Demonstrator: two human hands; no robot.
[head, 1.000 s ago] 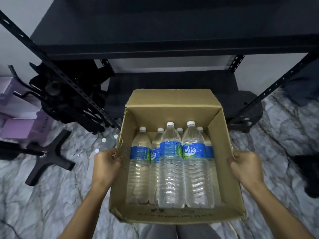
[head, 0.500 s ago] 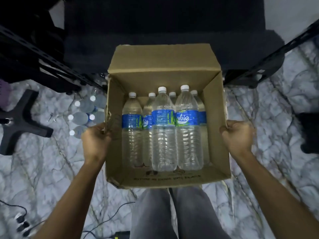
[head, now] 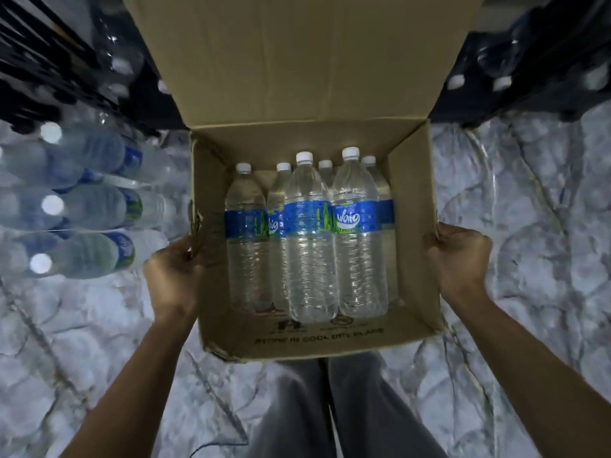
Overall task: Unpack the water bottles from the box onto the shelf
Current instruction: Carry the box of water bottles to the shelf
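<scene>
Head view, the only one I have. The cardboard box [head: 410,226] fills the middle of the frame, open at the top, with its far flap [head: 297,54] raised against the dark shelf frame [head: 33,61].

The left hand [head: 173,276] grips the box's left wall, with the thumb over the torn top edge and the rest of the hand on the outside. The right hand [head: 458,259] grips the right wall, and its fingers [head: 443,233] are curled tightly round the top edge.

Inside the box I count six water bottles [head: 310,246] by their white caps. They are clear with blue labels, packed touching one another, two in front and four behind. They sit closer to the right wall than to the left.

To the left of the box is a blurred group of loose bottles [head: 89,206] on the marbled floor [head: 529,226]. Their caps point toward the left edge of the frame.

At the upper right more bottle caps [head: 502,82] show against the dark frame, too blurred to place exactly. Grey trouser legs [head: 330,408] show below the box.
</scene>
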